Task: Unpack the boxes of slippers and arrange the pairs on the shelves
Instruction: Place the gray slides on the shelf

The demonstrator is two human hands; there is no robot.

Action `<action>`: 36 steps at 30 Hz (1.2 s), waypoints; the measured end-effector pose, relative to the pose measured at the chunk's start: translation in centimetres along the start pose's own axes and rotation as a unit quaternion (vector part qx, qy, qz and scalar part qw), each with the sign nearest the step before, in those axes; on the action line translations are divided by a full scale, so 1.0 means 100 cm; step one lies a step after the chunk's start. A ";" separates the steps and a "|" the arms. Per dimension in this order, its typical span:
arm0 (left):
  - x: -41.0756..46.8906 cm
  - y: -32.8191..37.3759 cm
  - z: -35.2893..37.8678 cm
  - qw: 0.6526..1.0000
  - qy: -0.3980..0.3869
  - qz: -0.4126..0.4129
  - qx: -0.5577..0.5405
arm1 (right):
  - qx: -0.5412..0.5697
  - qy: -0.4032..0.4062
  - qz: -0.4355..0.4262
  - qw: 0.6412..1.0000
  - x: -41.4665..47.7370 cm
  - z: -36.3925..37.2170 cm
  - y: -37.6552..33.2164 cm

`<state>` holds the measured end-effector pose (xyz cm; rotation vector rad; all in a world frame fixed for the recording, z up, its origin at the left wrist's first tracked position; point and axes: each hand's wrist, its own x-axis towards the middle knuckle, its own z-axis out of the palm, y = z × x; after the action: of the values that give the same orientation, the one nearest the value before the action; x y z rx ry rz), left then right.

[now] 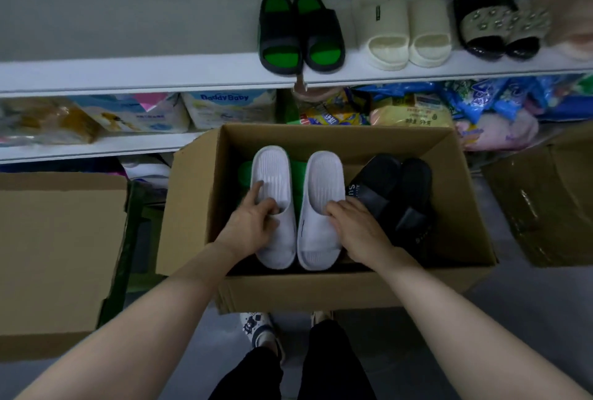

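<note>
Your left hand [253, 223] and right hand [359, 228] each only pinch a strap of the white pair [322, 181] in the box [321, 287], so you could drop one or clip the shelf [160, 72] edge lifting.

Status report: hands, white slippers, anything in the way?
Left hand grips left white slipper, right hand grips right white slipper. Both at open box. Black pair alongside, not blocking.
</note>
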<state>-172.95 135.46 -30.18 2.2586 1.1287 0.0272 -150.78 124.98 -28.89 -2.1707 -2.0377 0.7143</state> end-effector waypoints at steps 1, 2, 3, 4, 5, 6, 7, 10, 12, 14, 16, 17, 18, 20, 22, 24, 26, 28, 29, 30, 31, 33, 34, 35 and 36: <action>0.002 0.006 -0.004 1.000 0.015 0.021 -0.014 | -0.004 0.026 -0.003 1.000 -0.001 -0.011 0.005; 0.006 0.012 -0.008 0.999 0.021 0.039 -0.025 | -0.011 0.053 -0.010 0.999 -0.002 -0.022 0.011; 0.011 0.018 -0.010 0.998 0.024 0.052 -0.039 | -0.024 0.077 -0.020 0.997 -0.002 -0.032 0.018; 0.017 0.025 -0.010 0.996 0.029 0.060 -0.056 | -0.039 0.098 -0.031 0.994 -0.002 -0.041 0.026; 0.025 0.031 -0.009 0.994 0.035 0.063 -0.076 | -0.051 0.114 -0.042 0.991 -0.002 -0.050 0.032; 0.032 0.038 -0.005 0.992 0.040 0.062 -0.099 | -0.062 0.128 -0.050 0.989 -0.001 -0.057 0.040; 0.039 0.046 -0.001 0.990 0.044 0.059 -0.121 | -0.071 0.140 -0.054 0.986 0.000 -0.063 0.048; 0.059 0.067 0.019 0.982 0.063 0.052 -0.169 | -0.093 0.155 -0.051 0.982 0.001 -0.071 0.077; 0.069 0.079 0.036 0.979 0.074 0.039 -0.188 | -0.083 0.137 -0.026 0.987 0.000 -0.068 0.097; 0.075 0.089 0.051 0.971 0.092 0.010 -0.219 | -0.036 0.114 0.014 0.993 -0.003 -0.060 0.112; 0.078 0.097 0.062 0.958 0.120 -0.035 -0.259 | 0.022 0.129 0.043 0.990 -0.006 -0.052 0.123; 0.079 0.097 0.065 0.951 0.135 -0.066 -0.269 | 0.058 0.146 0.055 0.986 -0.007 -0.050 0.126; 0.078 0.097 0.067 0.945 0.139 -0.092 -0.280 | 0.101 0.152 0.074 0.980 -0.008 -0.049 0.129; 0.079 0.091 0.074 0.937 0.115 -0.098 -0.314 | 0.194 0.114 0.122 0.967 -0.009 -0.050 0.136; 0.077 0.091 0.079 0.943 0.059 -0.101 -0.313 | 0.259 0.060 0.143 0.953 -0.008 -0.051 0.141; 0.079 0.094 0.084 0.947 0.042 -0.106 -0.302 | 0.271 0.059 0.116 0.954 -0.006 -0.052 0.142; 0.079 0.099 0.086 0.944 0.052 -0.110 -0.307 | 0.269 0.071 0.095 0.956 -0.005 -0.054 0.143; 0.077 0.102 0.083 0.943 0.058 -0.109 -0.309 | 0.264 0.072 0.088 0.958 -0.004 -0.057 0.144; 0.077 0.100 0.081 0.942 0.062 -0.111 -0.309 | 0.261 0.073 0.082 0.959 -0.005 -0.059 0.144; 0.075 0.097 0.079 0.943 0.065 -0.109 -0.307 | 0.259 0.074 0.076 0.960 -0.005 -0.063 0.144; 0.073 0.096 0.074 0.943 0.067 -0.107 -0.309 | 0.261 0.077 0.070 0.960 -0.005 -0.068 0.143; 0.068 0.095 0.062 0.940 0.087 -0.088 -0.319 | 0.268 0.089 0.057 0.958 -0.005 -0.079 0.143; 0.066 0.096 0.053 0.935 0.094 -0.085 -0.330 | 0.278 0.095 0.052 0.954 -0.004 -0.086 0.141; 0.064 0.098 0.041 0.930 0.099 -0.085 -0.345 | 0.294 0.098 0.050 0.949 -0.002 -0.094 0.139; 0.062 0.100 0.028 0.923 0.100 -0.088 -0.360 | 0.311 0.098 0.051 0.944 0.000 -0.103 0.135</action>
<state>-161.03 134.04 -28.72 1.5159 1.1748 0.5245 -134.40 126.10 -24.73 -1.8822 -1.3608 0.9495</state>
